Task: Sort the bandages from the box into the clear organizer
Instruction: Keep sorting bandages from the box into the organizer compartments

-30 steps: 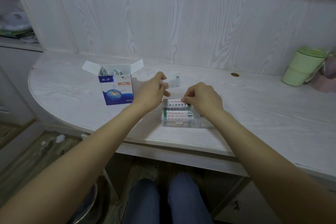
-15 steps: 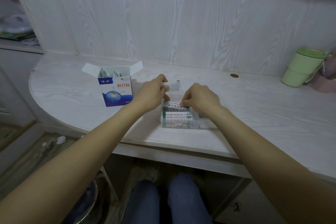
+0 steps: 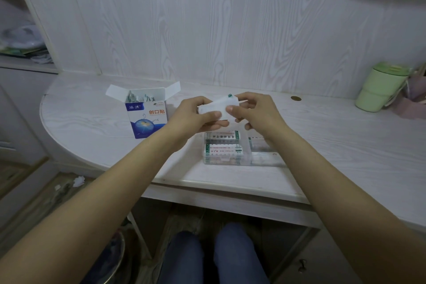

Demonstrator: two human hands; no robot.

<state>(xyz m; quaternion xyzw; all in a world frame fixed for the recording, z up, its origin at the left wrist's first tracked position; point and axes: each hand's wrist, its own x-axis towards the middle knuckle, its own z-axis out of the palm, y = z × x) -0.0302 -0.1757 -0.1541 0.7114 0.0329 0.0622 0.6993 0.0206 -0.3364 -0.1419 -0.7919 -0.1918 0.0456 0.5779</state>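
Observation:
A blue and white bandage box stands open on the desk at the left, with several wrapped bandages sticking up inside. The clear organizer lies near the desk's front edge, and several bandage strips lie in its left compartment. Above and behind the organizer, my left hand and my right hand both pinch a stack of white bandage strips, thumbs on top. My right forearm hides part of the organizer's right side.
A pale green lidded cup stands at the far right beside pink things. A small round brown disc lies by the wall. Shelves with clutter are at the far left. My knees show under the desk.
My right hand has left the organizer and risen to join my left hand. Both now hold the white bandage stack, lifted a little above the desk.

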